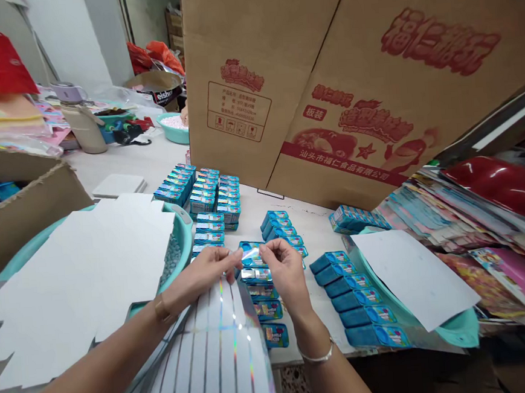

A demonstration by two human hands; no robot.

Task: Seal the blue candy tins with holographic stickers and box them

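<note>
My left hand [207,270] and my right hand [286,267] meet over the table's middle, fingers pinched on a small shiny holographic sticker strip [251,255]. Right under it lies a small blue candy box [251,252]. A column of like blue boxes [264,302] runs toward me below the hands. A sheet of holographic sticker strips [220,357] lies under my left forearm at the table's near edge.
Rows of blue boxes [207,192] stand farther back, and another row [357,307] lies to the right. A teal basin [181,227] under white cardboard [78,277] sits left. Large brown cartons [326,76] rise behind. Colourful packets [474,234] pile at right.
</note>
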